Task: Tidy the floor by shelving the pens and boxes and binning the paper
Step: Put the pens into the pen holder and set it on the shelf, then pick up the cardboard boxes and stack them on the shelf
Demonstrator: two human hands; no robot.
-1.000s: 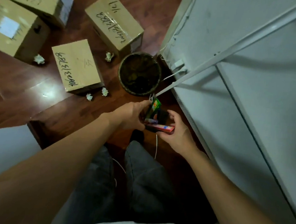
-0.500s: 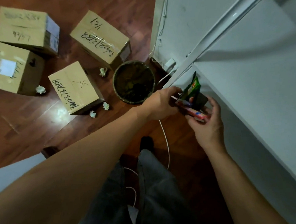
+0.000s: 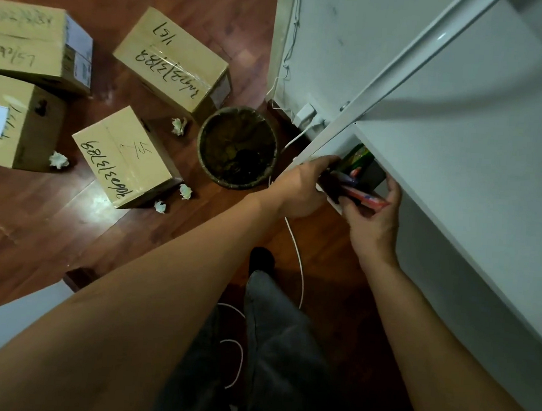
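Observation:
Both hands hold small colourful packs at the opening of the white shelf point(image 3: 458, 173). My left hand point(image 3: 306, 188) grips a green pack point(image 3: 358, 158) that is partly inside the shelf gap. My right hand point(image 3: 374, 219) holds a flat red pack point(image 3: 365, 197) just below it. Whether these packs hold pens I cannot tell. Several cardboard boxes stand on the wooden floor at left, the nearest one point(image 3: 122, 156) with black handwriting. Crumpled paper balls point(image 3: 185, 191) lie around the boxes. A round dark bin point(image 3: 238, 147) stands between boxes and shelf.
A white cable point(image 3: 295, 248) runs along the floor past my foot up to a plug point(image 3: 305, 113) on the shelf side. My grey-trousered legs are below. A pale surface point(image 3: 15, 312) fills the lower left corner.
Both hands have moved up and right with the packs, from beside the bin to the shelf opening. The green pack now sits partly under the shelf board.

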